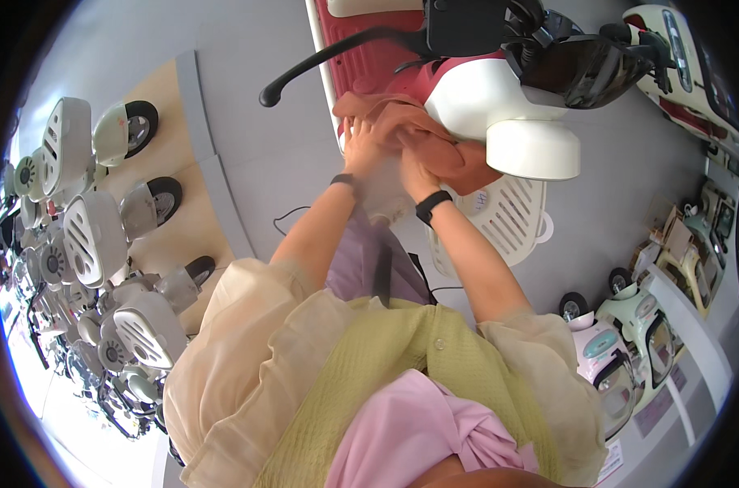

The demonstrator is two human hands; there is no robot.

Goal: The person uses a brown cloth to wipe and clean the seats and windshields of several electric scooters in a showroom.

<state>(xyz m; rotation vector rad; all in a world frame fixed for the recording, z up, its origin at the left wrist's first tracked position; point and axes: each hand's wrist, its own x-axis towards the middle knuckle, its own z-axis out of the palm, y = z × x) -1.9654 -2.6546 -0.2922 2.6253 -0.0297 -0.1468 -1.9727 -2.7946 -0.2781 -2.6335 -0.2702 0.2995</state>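
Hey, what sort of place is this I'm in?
Probably a scooter showroom or shop: pale scooters with slotted plastic baskets line up at left, a red-and-white scooter stands before you, and a pale mint-green scooter stands at right.

This looks like a scooter shop or showroom. Matching pale scooters (93,240) stand packed in a row on a wood-coloured platform (207,203), well left of the left grip (361,146); pastel ones (646,329) line the right grip's (418,175) far right; a red-and-white scooter (467,98) stands just beyond both.
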